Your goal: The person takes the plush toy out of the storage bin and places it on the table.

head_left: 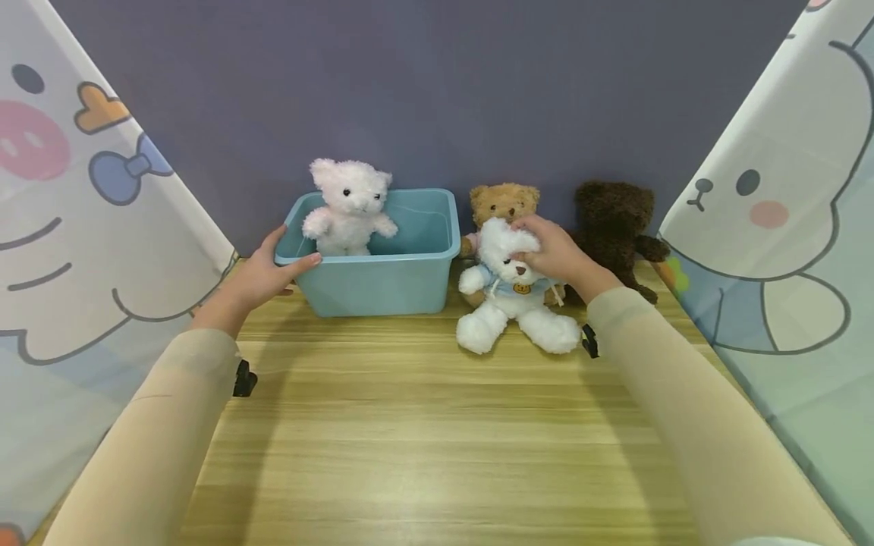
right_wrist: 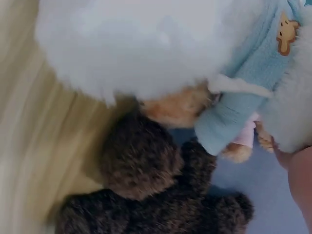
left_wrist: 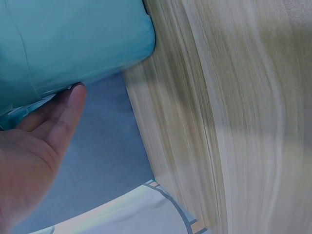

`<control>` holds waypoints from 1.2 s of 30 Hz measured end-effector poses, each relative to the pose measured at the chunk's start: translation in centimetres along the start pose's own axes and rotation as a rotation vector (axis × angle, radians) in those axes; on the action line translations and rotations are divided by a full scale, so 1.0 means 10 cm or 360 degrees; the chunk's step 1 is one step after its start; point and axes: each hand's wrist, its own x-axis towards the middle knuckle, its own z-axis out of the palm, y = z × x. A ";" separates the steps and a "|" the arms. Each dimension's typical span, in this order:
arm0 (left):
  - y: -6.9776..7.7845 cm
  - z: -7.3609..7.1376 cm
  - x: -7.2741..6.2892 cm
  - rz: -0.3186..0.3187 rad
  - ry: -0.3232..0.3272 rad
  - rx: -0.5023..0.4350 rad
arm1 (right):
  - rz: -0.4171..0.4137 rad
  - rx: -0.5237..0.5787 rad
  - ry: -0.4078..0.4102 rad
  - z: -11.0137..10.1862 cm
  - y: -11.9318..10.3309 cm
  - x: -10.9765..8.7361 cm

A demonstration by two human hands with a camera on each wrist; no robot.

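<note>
My left hand rests on the left front corner of a light blue plastic bin, thumb along the front rim and fingers spread on the left side. In the left wrist view its extended fingers touch the bin wall. A pale pink plush bear stands inside the bin. To the right, my right hand grips the head of a white teddy bear in a light blue top, which faces me with legs spread. Only the hand's edge shows in the right wrist view.
Behind the white bear sits a tan teddy bear, mostly covered. A dark brown plush bear is at the right, by the dark back panel. Cartoon-print panels flank the wooden table.
</note>
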 end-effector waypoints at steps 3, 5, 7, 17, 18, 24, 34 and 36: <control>-0.01 0.01 0.00 0.0003 0.0012 0.0000 | 0.0020 -0.0028 -0.0103 -0.08 -0.03 0.01; -0.01 0.02 0.00 0.0004 0.0012 0.0005 | 0.0068 -0.0019 -0.0165 -0.17 -0.04 0.01; 0.00 0.04 0.01 -0.0004 -0.0005 0.0007 | 0.0112 -0.0035 -0.0214 -0.29 -0.06 0.01; 0.03 0.03 0.01 -0.0001 0.0029 0.0004 | 0.0099 -0.0217 -0.0302 -0.83 -0.34 0.13; 0.03 0.03 0.01 -0.0004 0.0028 0.0000 | 0.0098 -0.0227 -0.0309 -0.86 -0.38 0.15; 0.01 0.02 0.00 0.0005 0.0034 -0.0015 | 0.0082 -0.0240 -0.0352 -0.98 -0.57 0.25; -0.02 0.02 0.01 0.0012 0.0039 -0.0029 | 0.0030 -0.0221 -0.0418 -0.94 -0.82 0.40; -0.02 0.03 0.01 0.0011 0.0036 -0.0029 | 0.0013 -0.0212 -0.0425 -0.92 -0.87 0.43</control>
